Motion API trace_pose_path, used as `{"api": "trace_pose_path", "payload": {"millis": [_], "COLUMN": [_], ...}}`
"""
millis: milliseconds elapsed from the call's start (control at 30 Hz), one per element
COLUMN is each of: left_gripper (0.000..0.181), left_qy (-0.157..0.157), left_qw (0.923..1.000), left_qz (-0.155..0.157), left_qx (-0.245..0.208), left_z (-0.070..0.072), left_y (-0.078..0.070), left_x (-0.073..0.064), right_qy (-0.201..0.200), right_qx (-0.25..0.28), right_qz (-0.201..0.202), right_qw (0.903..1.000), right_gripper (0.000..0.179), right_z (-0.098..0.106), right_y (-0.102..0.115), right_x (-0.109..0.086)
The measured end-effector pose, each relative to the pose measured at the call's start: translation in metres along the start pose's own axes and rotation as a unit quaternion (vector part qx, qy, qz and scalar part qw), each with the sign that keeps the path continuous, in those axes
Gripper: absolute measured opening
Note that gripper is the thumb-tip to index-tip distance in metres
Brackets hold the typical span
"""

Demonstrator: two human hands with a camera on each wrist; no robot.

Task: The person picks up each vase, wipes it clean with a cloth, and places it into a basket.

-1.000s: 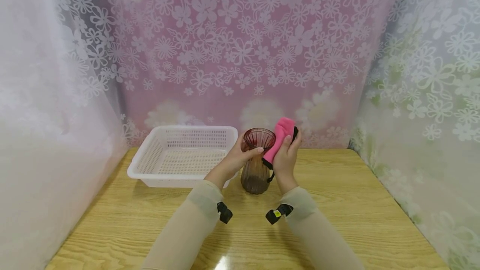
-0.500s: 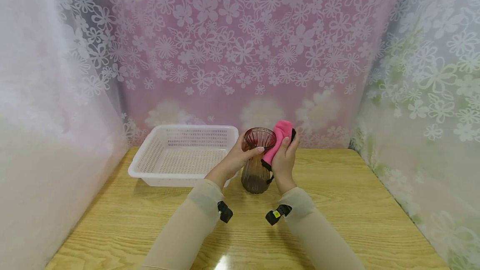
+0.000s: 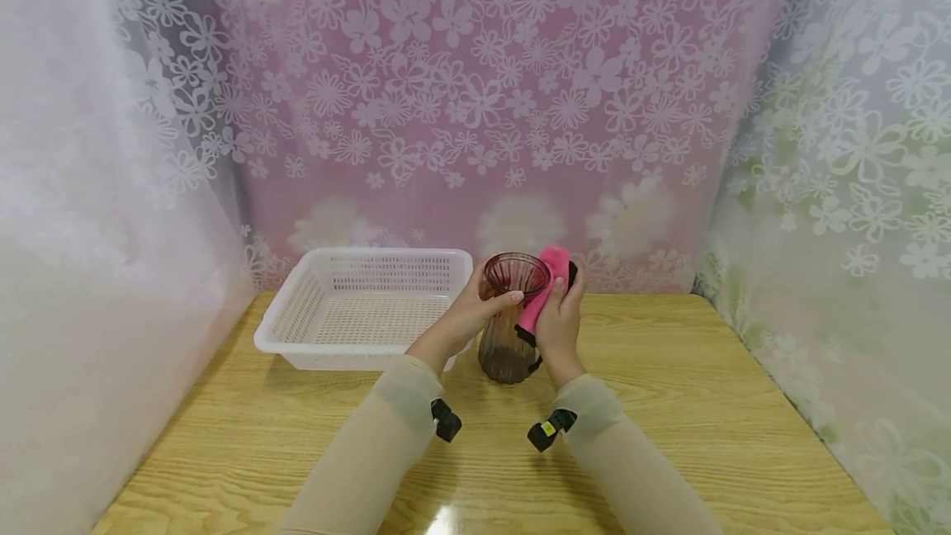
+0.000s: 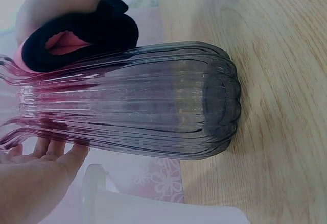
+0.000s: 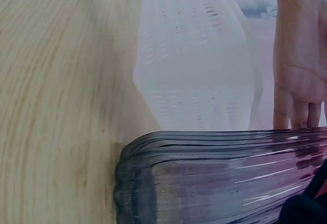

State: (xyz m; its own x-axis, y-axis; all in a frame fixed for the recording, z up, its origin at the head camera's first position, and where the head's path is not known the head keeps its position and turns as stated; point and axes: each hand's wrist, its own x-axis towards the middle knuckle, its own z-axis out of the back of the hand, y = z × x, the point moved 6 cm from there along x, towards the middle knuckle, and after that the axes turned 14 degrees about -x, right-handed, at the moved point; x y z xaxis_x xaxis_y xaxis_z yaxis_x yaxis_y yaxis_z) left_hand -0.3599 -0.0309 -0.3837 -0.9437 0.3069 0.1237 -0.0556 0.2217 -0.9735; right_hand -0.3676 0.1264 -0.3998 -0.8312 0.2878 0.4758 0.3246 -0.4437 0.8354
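Observation:
A ribbed glass vase (image 3: 507, 355), pinkish red at the flared rim and smoky grey at the base, stands nearly upright in front of me. My left hand (image 3: 470, 310) grips it just below the rim, thumb across the near side. In my right hand (image 3: 559, 327) is a folded pink cloth (image 3: 553, 261) with black edging, held against the vase's right side. The left wrist view shows the black edge (image 4: 92, 35) of that cloth lying along the glass wall. Most of the cloth is hidden by the right hand and the vase.
A white perforated plastic basket (image 3: 319, 348) sits left of the vase, its right end behind the left hand. The wooden table (image 3: 669, 419) extends to both sides. Flowered curtains (image 3: 475, 106) enclose the back and sides.
My right hand and the pink cloth have shifted slightly left and down, farther behind the vase's rim. The left hand and vase have stayed nearly still.

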Motion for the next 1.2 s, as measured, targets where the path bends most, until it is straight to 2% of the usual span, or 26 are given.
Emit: {"api": "trace_pose_path", "payload": {"millis": [167,500,867,1200], "left_gripper": [0.087,0.085,0.085,0.086], "left_qy": [0.002,-0.006,-0.004,-0.003], "left_qw": [1.0,1.0,0.9999,1.0], "left_qz": [-0.002,-0.008,-0.01,-0.006], "left_qx": [0.001,0.002,0.002,0.0], "left_z": [0.0,0.001,0.0,0.0], "left_y": [0.0,0.0,0.0,0.0], "left_x": [-0.001,0.001,0.0,0.0], "right_qy": [0.0,0.044,0.084,0.099], "right_qx": [-0.011,-0.033,-0.066,-0.085], "right_qz": [0.01,-0.021,-0.031,-0.032], "right_qw": [0.9999,0.9983,0.9938,0.9909], "right_gripper": [0.055,0.063,0.068,0.064], "right_z": [-0.002,-0.007,-0.009,-0.011], "right_y": [-0.004,-0.015,-0.024,-0.037], "right_x": [-0.001,-0.006,-0.01,-0.011]}}
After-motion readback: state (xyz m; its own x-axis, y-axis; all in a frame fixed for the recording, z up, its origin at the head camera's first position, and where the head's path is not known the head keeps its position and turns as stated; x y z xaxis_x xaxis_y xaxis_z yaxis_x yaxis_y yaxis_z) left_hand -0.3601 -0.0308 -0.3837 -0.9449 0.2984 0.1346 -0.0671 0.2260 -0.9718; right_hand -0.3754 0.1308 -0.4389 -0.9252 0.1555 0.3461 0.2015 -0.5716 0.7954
